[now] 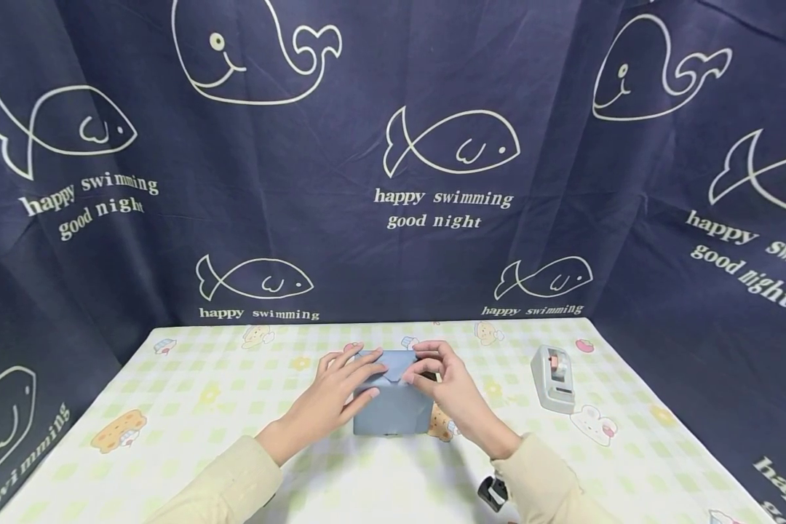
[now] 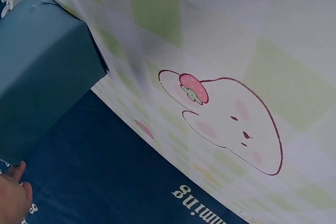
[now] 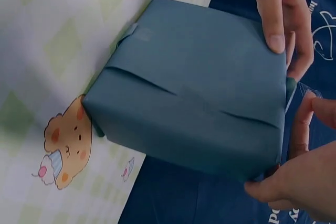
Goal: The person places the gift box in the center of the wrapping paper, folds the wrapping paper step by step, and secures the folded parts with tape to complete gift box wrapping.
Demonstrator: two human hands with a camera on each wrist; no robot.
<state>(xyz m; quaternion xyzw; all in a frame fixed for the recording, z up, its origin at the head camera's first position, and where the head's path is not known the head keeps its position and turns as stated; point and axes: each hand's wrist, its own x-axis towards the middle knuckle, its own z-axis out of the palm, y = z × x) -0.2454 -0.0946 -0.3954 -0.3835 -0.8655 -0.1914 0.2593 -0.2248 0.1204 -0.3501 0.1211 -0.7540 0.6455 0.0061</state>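
A box wrapped in blue-grey paper (image 1: 393,411) stands on the table in front of me, a pointed paper flap (image 1: 396,362) folded over its top. My left hand (image 1: 343,384) presses on the box's left side, fingers stretched over the top and thumb on the near face. At the right edge, my right hand (image 1: 450,382) has thumb and index finger brought together at the flap. In the right wrist view a small piece of clear tape (image 3: 308,88) shows at that hand's fingertips. The left wrist view shows the box's side (image 2: 47,72) and only part of a hand.
A grey tape dispenser (image 1: 554,380) with a roll in it stands to the right. Near my right sleeve lies a black object (image 1: 493,493), partly hidden. A patterned cloth (image 1: 190,407) covers the table; a dark blue curtain (image 1: 340,240) hangs behind it.
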